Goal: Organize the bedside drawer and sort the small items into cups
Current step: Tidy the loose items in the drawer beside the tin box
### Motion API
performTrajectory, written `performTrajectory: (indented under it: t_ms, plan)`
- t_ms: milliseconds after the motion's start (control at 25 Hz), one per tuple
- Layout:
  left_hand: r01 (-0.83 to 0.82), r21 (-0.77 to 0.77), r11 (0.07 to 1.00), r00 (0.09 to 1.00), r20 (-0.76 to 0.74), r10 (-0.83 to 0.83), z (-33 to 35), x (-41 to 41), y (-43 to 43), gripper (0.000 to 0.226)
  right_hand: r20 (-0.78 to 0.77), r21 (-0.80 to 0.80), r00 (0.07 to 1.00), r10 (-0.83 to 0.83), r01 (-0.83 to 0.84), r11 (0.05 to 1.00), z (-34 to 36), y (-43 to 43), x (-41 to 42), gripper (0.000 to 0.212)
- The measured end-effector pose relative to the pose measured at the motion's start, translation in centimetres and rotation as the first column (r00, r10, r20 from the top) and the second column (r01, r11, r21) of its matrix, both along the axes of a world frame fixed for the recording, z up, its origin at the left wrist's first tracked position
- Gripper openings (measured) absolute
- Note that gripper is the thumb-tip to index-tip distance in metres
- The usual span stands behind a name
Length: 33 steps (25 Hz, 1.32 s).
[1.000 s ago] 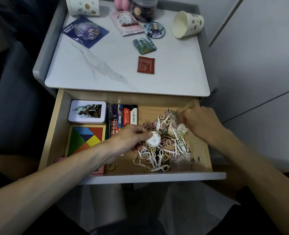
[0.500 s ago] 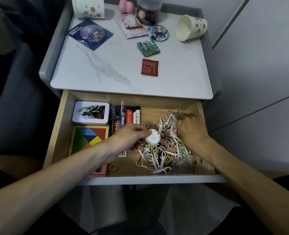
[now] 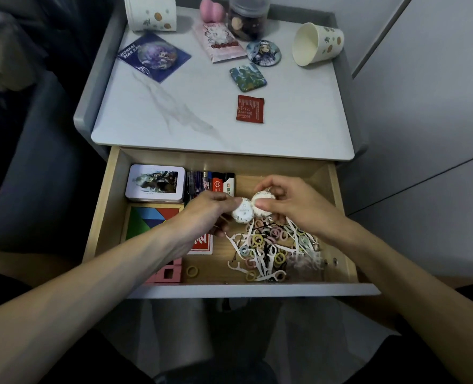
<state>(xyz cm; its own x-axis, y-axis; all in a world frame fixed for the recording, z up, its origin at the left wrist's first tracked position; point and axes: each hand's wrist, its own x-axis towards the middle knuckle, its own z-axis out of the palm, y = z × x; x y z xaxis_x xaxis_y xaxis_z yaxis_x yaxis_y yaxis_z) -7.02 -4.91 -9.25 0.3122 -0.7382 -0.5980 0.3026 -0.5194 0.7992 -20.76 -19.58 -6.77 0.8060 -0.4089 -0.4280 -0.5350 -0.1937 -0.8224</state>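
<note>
Left hand: the left hand (image 3: pixel 205 214) pinches a small white disc (image 3: pixel 241 213) by its edge, fingers curled round it.
Right hand: the right hand (image 3: pixel 293 206) grips a second white disc (image 3: pixel 261 202) between thumb and fingers; the two discs touch.
Where they are: both are held low over the right half of the open drawer (image 3: pixel 285 290), just behind the heap of floss picks and hair ties (image 3: pixel 268 250).
Step in hand: probably lifting the two discs clear to go into a cup.
Doing it well: keep both pinches firm on the rims and rise straight up so no pick or tie snags and trails. The tipped cup (image 3: pixel 317 44) lies on its side and needs righting first; the standing cup (image 3: pixel 150 15) at the back left is the readier target.
Surface: a pale marbled nightstand top (image 3: pixel 299 128) with a raised grey edge carries badges, a red packet (image 3: pixel 250 108) and a jar (image 3: pixel 248 18).
Drawer's left side: a tin (image 3: pixel 156 182), a tangram puzzle (image 3: pixel 152 220) and lighters (image 3: pixel 218 184) sit tidily.
Room: dim, with grey panels on the right and dark upholstery on the left.
</note>
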Motion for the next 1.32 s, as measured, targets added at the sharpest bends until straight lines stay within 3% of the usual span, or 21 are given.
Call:
performTrajectory:
  t_ms: [160, 280, 360, 440, 520, 720, 960, 1160, 1320]
  plan:
    - [-0.059, -0.006, 0.998, 0.997, -0.053, 0.058, 0.1, 0.5, 0.3, 0.024, 0.134, 0.158, 0.989, -0.059, 0.038, 0.987, 0.6, -0.1, 0.0, 0.020]
    - [-0.044, -0.011, 0.999, 0.995, -0.092, 0.042, 0.0, 0.4, 0.5, 0.022, 0.123, 0.167, 0.992, 0.025, -0.045, 0.985, 0.5, 0.2, 0.2, 0.036]
    - [-0.044, -0.009, 0.999, 0.990, -0.137, 0.042, -0.1, 0.3, 0.6, 0.023, 0.088, -0.054, 0.990, 0.108, -0.104, 0.993, -0.3, 1.1, 0.6, 0.051]
    - [-0.063, -0.006, 0.998, 0.983, -0.176, 0.061, -0.1, 0.5, 0.7, 0.028, 0.033, -0.365, 0.985, 0.167, -0.144, 0.920, -0.8, 1.7, 0.9, 0.061]
    - [-0.078, -0.013, 0.997, 0.976, -0.205, 0.074, -0.1, 0.6, 0.8, 0.030, 0.001, -0.492, 0.980, 0.200, -0.174, 0.853, -0.5, 2.1, 1.0, 0.066]
    - [-0.094, -0.011, 0.995, 0.972, -0.216, 0.090, 0.1, 0.4, 1.0, 0.019, -0.097, -0.603, 0.945, 0.313, -0.306, 0.736, -0.1, 3.1, 1.3, 0.073]
    - [-0.120, -0.018, 0.993, 0.981, -0.156, 0.116, 0.2, 0.9, 1.0, 0.018, -0.170, -0.726, 0.928, 0.332, -0.346, 0.595, 0.7, 4.3, 1.7, 0.070]
    - [-0.144, -0.028, 0.989, 0.976, -0.169, 0.137, 0.2, 1.2, 1.2, 0.015, -0.164, -0.721, 0.939, 0.303, -0.324, 0.613, 0.9, 5.0, 2.3, 0.054]
    - [-0.167, -0.034, 0.985, 0.976, -0.148, 0.160, 0.8, 1.4, 1.4, 0.015, -0.106, -0.727, 0.947, 0.304, -0.282, 0.626, 0.6, 5.1, 2.8, 0.054]
